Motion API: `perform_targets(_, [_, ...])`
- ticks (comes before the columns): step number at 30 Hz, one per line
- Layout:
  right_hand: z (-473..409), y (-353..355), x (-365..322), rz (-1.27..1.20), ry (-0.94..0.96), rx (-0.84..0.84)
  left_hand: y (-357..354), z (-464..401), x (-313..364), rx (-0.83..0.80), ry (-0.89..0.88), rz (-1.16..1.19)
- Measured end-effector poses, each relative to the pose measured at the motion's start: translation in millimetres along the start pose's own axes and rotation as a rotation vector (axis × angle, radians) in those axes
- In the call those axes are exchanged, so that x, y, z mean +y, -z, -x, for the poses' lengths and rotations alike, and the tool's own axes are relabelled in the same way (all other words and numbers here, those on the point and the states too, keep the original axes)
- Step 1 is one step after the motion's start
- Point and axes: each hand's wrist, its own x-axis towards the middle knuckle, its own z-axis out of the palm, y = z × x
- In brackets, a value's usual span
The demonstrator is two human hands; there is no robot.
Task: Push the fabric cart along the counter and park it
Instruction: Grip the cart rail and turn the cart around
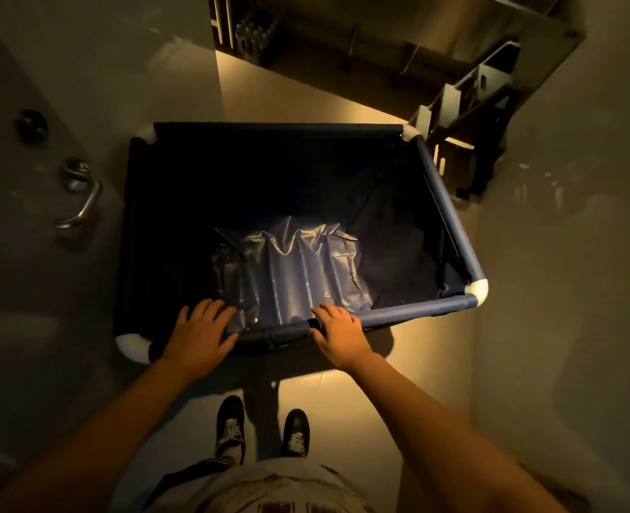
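A dark blue fabric cart [450, 212] with white corner caps stands on the floor right in front of me, seen from above. A crumpled sheet of shiny plastic [291, 264] lies in its bottom. My left hand [198, 333] rests on the near rim bar, left of centre, fingers draped over it. My right hand [337, 333] lies on the same bar to the right, fingers curled over the top. Both palms press on the rail.
A door with a metal lever handle [80, 201] and a round knob [32, 125] stands close on the left. A wall runs along the right. Metal shelving and a rack [465, 116] stand ahead at the right. Lit floor [306, 101] lies beyond the cart.
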Motion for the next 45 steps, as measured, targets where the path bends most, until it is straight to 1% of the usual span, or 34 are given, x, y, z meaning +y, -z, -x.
perform_targets(1, [2.6,-3.0,-2.2,0.001,0.002,-0.017,-2.4,3.4,-3.2,-0.047,0.014,-0.022])
perform_targets(4, [5.2,-9.2,-4.3,0.034,-0.014,-0.022,-19.9,7.7,-15.7,-0.11,0.041,-0.045])
perform_targets(7, [1.9,-8.2,-6.5,0.014,-0.044,-0.019,-35.1,11.5,-19.6,-0.184,0.061,-0.002])
perform_targets(11, [-0.5,-9.8,-8.2,0.019,-0.089,-0.013,-47.1,14.0,-23.9,-0.197,0.069,0.022])
perform_targets(18, [-2.2,-15.3,-11.7,0.0,-0.137,0.073,-51.8,9.5,-22.1,-0.186,0.076,0.046])
perform_targets(22, [-2.6,-15.4,-15.7,0.019,-0.176,0.088,-52.9,7.7,-17.3,-0.181,0.059,0.09])
perform_targets(25, [-4.9,-13.8,-17.0,0.035,-0.219,0.115,-57.0,8.4,-10.8,-0.148,0.049,0.096])
perform_targets(28, [-6.6,-11.2,-13.3,0.062,-0.235,0.119,-57.5,6.2,-1.2,-0.175,0.032,0.122])
perform_targets(36, [-17.3,14.8,31.0,0.074,-0.214,0.127,-51.7,-20.9,45.6,-0.177,0.051,0.123])
perform_targets(45, [-25.2,48.6,102.9,0.068,-0.209,0.127,-52.3,-59.6,111.6,-0.15,0.046,0.126])
